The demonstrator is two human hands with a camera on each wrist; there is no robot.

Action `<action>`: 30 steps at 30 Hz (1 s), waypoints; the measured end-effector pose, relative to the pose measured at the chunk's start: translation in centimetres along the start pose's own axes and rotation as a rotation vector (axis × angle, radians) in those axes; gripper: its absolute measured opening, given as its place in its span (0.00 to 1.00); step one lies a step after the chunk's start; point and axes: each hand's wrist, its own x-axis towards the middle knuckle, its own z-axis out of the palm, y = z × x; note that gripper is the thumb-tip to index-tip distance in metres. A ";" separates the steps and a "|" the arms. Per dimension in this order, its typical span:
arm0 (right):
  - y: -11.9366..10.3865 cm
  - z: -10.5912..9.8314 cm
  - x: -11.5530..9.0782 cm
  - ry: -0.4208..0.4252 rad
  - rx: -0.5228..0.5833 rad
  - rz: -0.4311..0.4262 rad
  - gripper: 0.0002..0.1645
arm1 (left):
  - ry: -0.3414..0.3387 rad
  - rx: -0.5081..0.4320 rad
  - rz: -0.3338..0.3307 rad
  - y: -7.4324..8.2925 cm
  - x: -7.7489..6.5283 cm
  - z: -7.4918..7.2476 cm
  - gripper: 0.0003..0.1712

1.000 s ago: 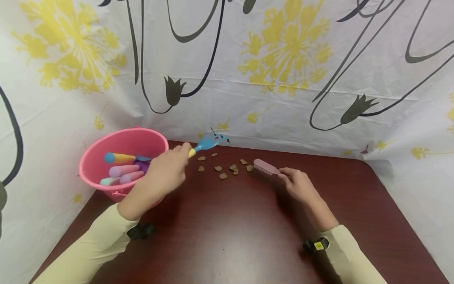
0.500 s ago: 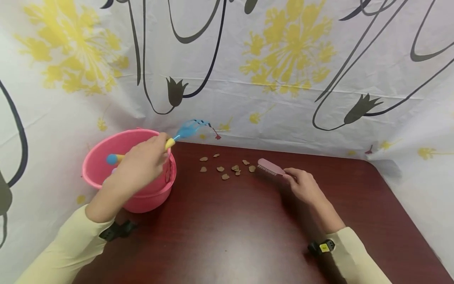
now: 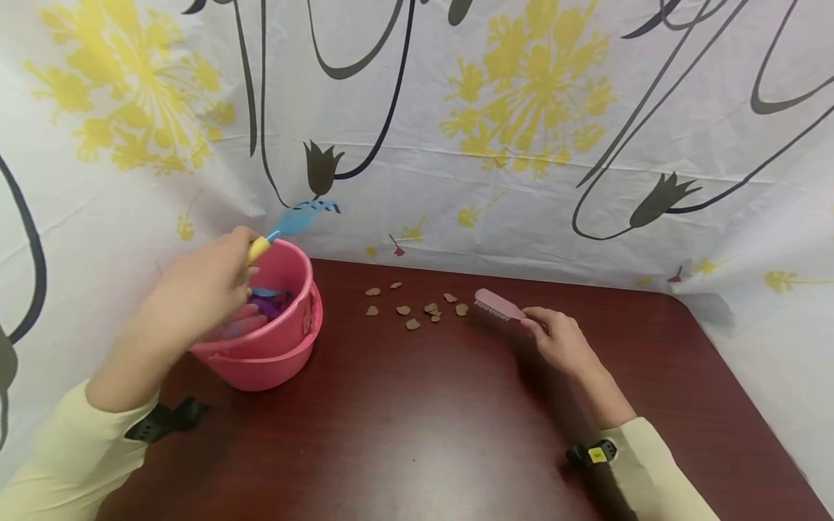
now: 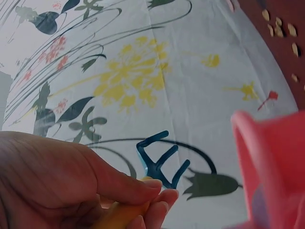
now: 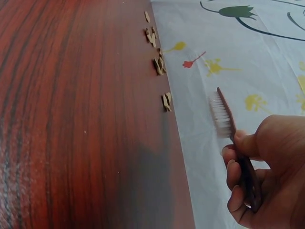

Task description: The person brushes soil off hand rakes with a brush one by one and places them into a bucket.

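Note:
In the head view my left hand (image 3: 195,293) is raised over the pink bucket (image 3: 270,369), gripping the yellow handle of a toy hand rake (image 3: 295,219). The rake's blue prongs point up and away, above the rim. Thumb and fingers (image 4: 125,187) curl round that handle in the left wrist view. My right hand (image 3: 559,344) holds a pink brush (image 3: 496,303) by its handle, above the table. Its white bristles (image 5: 220,114) show clearly in the right wrist view. Small brown flakes (image 3: 404,310) lie scattered left of the brush, apart from it.
Purple and blue items (image 3: 267,305) lie inside the bucket, partly hidden by my left arm. A white patterned cloth (image 3: 417,145) hangs behind and beside the dark red table (image 3: 391,427). The bucket stands at the table's left side.
My left hand has moved left with the rake, from beside the flakes to over the bucket, and the prongs have risen. The right hand and brush have hardly moved.

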 end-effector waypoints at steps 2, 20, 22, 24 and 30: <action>0.0 -0.1 0.0 0.003 0.000 -0.001 0.15 | -0.002 0.004 -0.010 -0.5 -0.2 -0.4 0.20; 0.7 -1.2 -0.2 0.048 0.011 -0.029 0.15 | -0.163 0.128 -0.160 -3.4 -0.5 -3.1 0.21; 0.9 -1.3 -0.2 0.051 0.013 -0.032 0.15 | -0.169 0.143 -0.157 -3.5 -0.4 -3.2 0.18; 1.1 -1.4 -0.3 0.051 0.015 -0.033 0.15 | -0.180 0.162 -0.159 -3.8 -0.3 -3.3 0.17; 1.5 -1.7 -0.6 0.057 0.009 -0.023 0.15 | -0.234 0.199 -0.207 -4.2 -0.1 -3.8 0.21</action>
